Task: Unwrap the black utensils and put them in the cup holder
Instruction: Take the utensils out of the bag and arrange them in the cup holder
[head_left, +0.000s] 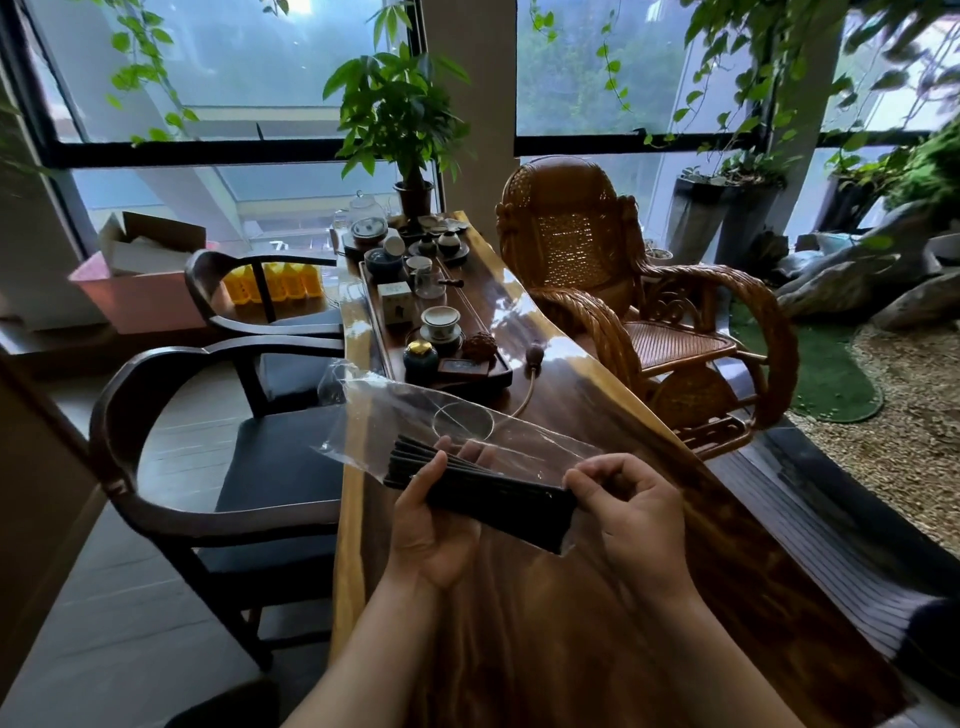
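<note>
A bundle of flat black utensils (485, 493) is held in the air in the lower middle of the frame, above the near end of a long, glossy brown wooden counter (597, 649) and not touching it. The bundle lies slantwise, its fanned ends up and to the left, its other end down and to the right. A crinkled clear plastic wrap (410, 405) is loose about it and billows upward and to the left, beyond the fanned ends.

The left hand (436, 525) cradles the bundle from beneath; its grip is clamped on it, thumb laid over the top and fingertips showing past the far edge. The right hand (636, 512) has its fingers curled and its grip pinched on the bundle's lower right end, where the wrap also lies; whether it holds wrap, utensils or both I cannot tell.

Further up the counter, in the centre of the frame, a dark wooden tea tray (375, 312) carries small cups, jars and a white lidded cup (440, 318). A brown wicker rocking chair (571, 234) stands to the right of the counter, two dark wooden armchairs (156, 415) to the left, and a green potted plant (400, 104) at the far end by the windows.
</note>
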